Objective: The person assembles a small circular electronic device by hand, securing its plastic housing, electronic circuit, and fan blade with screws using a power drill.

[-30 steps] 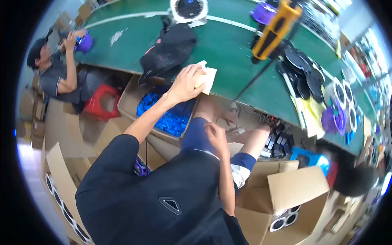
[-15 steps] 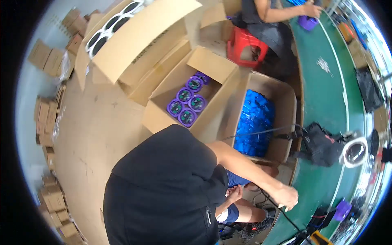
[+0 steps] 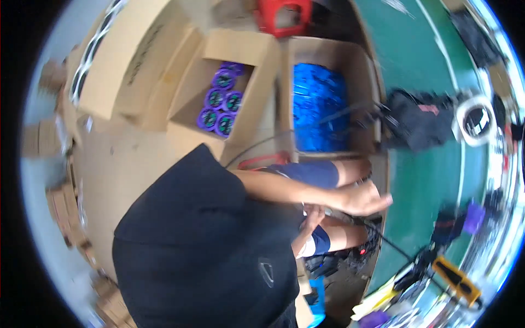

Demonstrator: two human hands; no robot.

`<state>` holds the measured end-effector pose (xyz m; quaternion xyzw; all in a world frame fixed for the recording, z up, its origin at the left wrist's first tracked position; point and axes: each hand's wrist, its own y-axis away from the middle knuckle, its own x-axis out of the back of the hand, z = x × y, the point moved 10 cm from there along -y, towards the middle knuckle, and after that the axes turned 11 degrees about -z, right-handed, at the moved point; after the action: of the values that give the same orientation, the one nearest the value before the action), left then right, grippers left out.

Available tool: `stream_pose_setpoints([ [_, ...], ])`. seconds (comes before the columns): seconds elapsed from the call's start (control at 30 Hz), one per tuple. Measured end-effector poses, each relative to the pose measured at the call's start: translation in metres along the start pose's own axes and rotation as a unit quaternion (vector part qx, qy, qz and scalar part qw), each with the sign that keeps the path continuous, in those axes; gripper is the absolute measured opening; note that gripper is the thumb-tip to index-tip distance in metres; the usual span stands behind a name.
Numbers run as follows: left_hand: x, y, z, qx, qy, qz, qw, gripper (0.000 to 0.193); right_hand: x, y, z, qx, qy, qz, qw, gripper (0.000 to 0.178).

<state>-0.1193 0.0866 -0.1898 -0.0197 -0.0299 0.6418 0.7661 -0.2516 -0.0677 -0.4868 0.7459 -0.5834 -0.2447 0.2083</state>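
Note:
My left arm reaches across my lap toward the green table. My left hand is over my legs by the table's edge, smeared by motion, with one finger or thumb pointing out; whether it holds anything is unclear. Lower and closer to my body, my right hand rests at my lap with its fingers curled together, and what they hold, if anything, is hidden. A black cord runs near my left hand onto the table. The forearm partly covers my blue shorts.
A carton holds several purple round parts with green boards. Beside it, another box holds blue wrapped pieces. On the green table lie a black bag, a white ring-shaped part and a yellow-black tool.
The view has shifted, so boxes and bag appear higher. My left hand has moved back from over the table edge toward my lap. My right hand stays at my lap.

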Motion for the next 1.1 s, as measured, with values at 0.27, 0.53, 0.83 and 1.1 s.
stream_pose_setpoints([
  [0.27, 0.096, 0.042, -0.074, 0.066, 0.037, 0.047, 0.996, 0.039, -0.016, 0.015, 0.007, 0.003, -0.072, 0.002, 0.997, 0.019],
  [0.53, 0.067, 0.054, -0.154, 0.206, 0.283, 0.015, 0.937, 0.027, -0.014, 0.039, -0.094, 0.152, -0.199, 0.038, 0.967, 0.027],
  [0.83, -0.013, 0.092, -0.053, -0.053, -0.165, -0.113, 0.978, 0.025, -0.101, 0.090, -0.125, 0.118, -0.435, -0.118, 0.885, 0.051],
  [1.1, -0.074, 0.085, 0.000, -0.308, -0.292, -0.317, 0.848, 0.028, -0.079, 0.117, -0.169, 0.193, -0.668, -0.187, 0.694, 0.060],
])
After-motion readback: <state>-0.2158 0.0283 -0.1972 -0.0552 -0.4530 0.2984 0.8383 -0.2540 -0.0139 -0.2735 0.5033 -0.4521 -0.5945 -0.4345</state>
